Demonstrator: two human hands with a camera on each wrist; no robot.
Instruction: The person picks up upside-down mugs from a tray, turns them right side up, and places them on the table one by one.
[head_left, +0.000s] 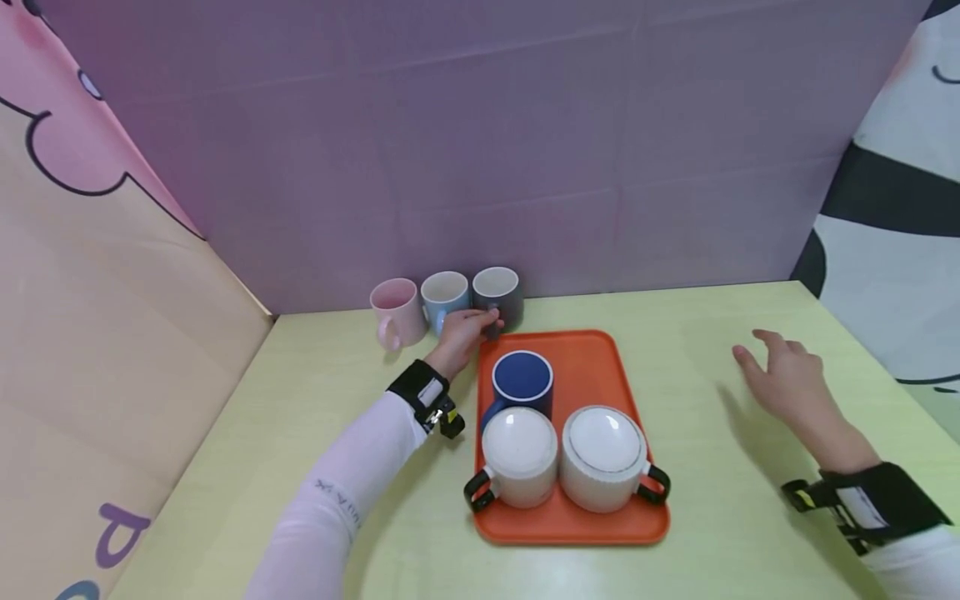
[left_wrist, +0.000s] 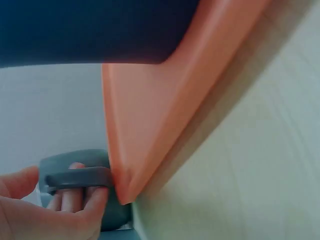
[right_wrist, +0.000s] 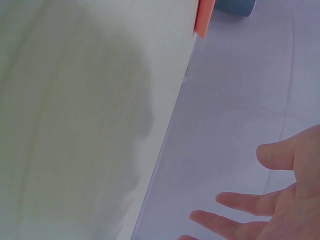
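Note:
A dark grey mug (head_left: 498,292) stands at the back of the table, last in a row with a pink mug (head_left: 393,310) and a light blue mug (head_left: 444,296). My left hand (head_left: 480,321) grips its handle. In the left wrist view the fingers (left_wrist: 75,197) curl through the grey handle (left_wrist: 80,177), right beside the corner of the orange tray (left_wrist: 150,125). My right hand (head_left: 757,350) hovers open over the table to the right of the tray, fingers spread (right_wrist: 227,185), touching nothing.
The orange tray (head_left: 592,367) holds a navy mug (head_left: 522,379) upright and two white mugs (head_left: 520,454) (head_left: 603,457) upside down, handles pointing outward. A purple wall stands just behind the mug row. Patterned panels close in the yellow-green table (head_left: 712,500) on both sides.

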